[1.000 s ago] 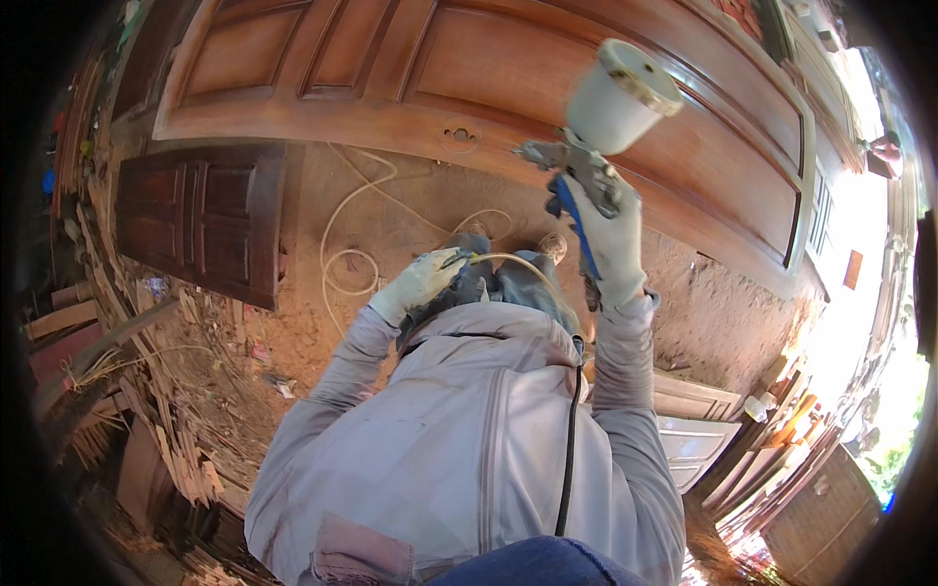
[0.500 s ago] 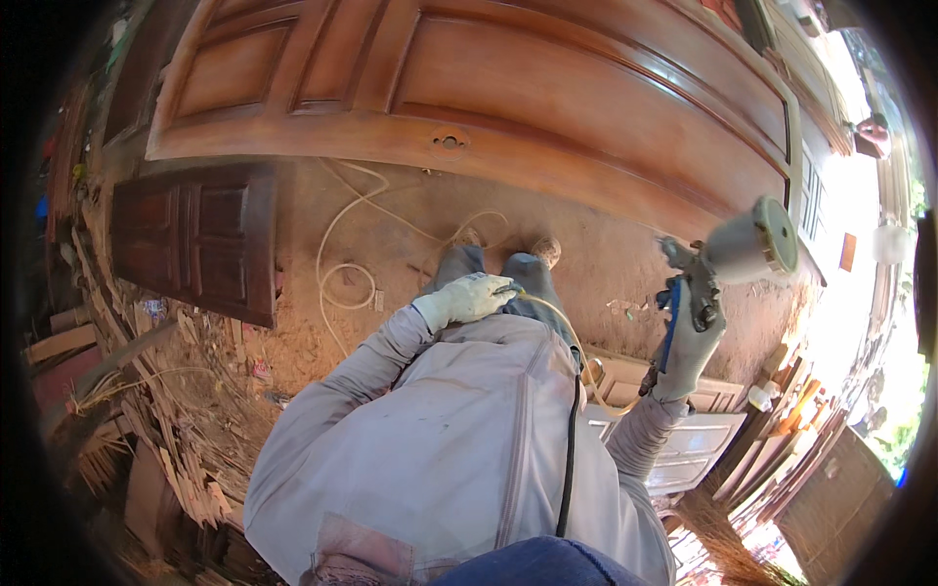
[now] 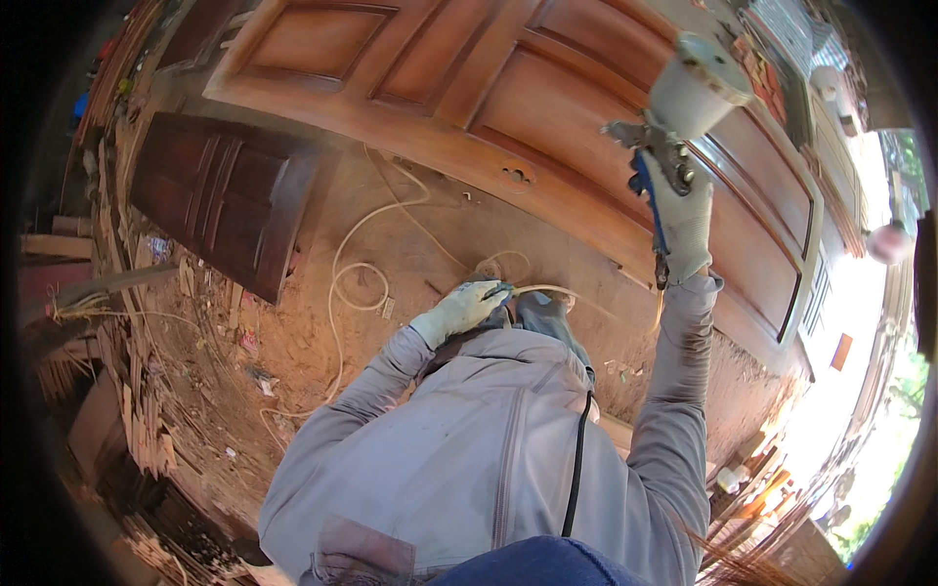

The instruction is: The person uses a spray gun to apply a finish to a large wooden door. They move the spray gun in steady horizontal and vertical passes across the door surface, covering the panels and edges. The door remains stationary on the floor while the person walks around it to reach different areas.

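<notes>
My right hand (image 3: 690,227), in a pale glove, is wrapped round the handle of a spray gun (image 3: 687,103). The gun's large grey cup sits on top, tilted, over a big reddish-brown panelled door (image 3: 586,107). Close to my body at the middle, my gloved left hand (image 3: 454,314) is closed round a pale yellow air hose (image 3: 559,290). One stretch of the hose runs from that hand to the right, toward the gun's handle; its middle is blurred. The left fingertips are partly hidden.
A smaller dark panelled door (image 3: 220,200) lies at the left. Loops of hose (image 3: 340,283) rest on the dirt floor by my feet. Wood scraps (image 3: 142,405) are heaped at the left, and more wood pieces (image 3: 767,498) lie at the lower right.
My right hand has raised the spray gun forward, from beside the door's near edge to over the door. The view has turned, and the left hand still holds the hose.
</notes>
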Available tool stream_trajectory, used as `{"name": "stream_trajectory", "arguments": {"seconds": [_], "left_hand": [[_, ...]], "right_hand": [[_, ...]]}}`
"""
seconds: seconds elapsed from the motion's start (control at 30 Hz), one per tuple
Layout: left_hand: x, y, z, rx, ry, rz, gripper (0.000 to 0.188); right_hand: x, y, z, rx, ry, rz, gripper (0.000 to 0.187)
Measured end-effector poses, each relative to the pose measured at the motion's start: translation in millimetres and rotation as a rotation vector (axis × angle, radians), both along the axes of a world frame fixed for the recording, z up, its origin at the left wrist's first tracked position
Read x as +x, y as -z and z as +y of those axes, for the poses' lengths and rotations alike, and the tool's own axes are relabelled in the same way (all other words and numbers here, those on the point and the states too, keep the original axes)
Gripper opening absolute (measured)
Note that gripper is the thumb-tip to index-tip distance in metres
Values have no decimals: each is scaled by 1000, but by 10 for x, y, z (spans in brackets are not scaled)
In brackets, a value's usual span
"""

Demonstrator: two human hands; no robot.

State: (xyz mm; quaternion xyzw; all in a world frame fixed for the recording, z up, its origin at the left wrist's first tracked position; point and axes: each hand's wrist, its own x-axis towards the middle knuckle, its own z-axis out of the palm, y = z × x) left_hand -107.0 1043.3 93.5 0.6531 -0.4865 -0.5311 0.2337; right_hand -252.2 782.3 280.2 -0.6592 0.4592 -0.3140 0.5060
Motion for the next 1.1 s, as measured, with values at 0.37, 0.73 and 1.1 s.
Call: {"name": "stream_trajectory", "arguments": {"seconds": [0.37,0.73,1.1], "left_hand": [[84,238,126,28,-23,101,44],[-97,277,-47,42,-178,128,41],[-547,-222,-821,-57,52,-83,41]], "right_hand": [[-138,-64,408,334,-227,-53,29],[-698,-176,148,7,-155,-60,50],[-1306,256,-320,144,-41,-318,48]]}}
